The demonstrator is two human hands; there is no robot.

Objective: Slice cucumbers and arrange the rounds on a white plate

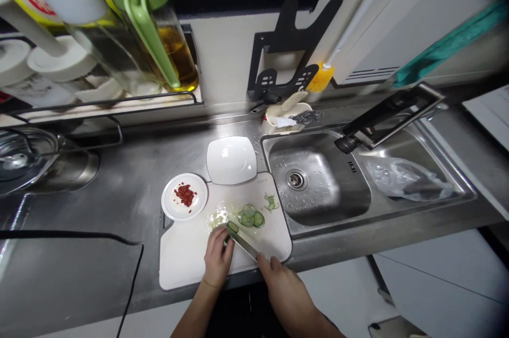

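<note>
My left hand (218, 254) is closed on a cucumber (227, 239), most of it hidden under the fingers. The handle of a kitchen knife (245, 245) is in my right hand (284, 286), and its blade lies against the cucumber beside my left fingertips. One cut slice (233, 227) rests at the blade. Just beyond, several cucumber slices (250, 216) overlap in a pile on the white cutting board (183, 259). Green trimmings (271, 202) lie near the board's right edge.
A plate with chopped red pieces (167, 201) overlaps the board's left corner. Behind the board sits a white square dish (231, 160). To the right is a steel sink (318, 189) with a black faucet (369, 120). A black cable (137, 269) crosses the counter at left.
</note>
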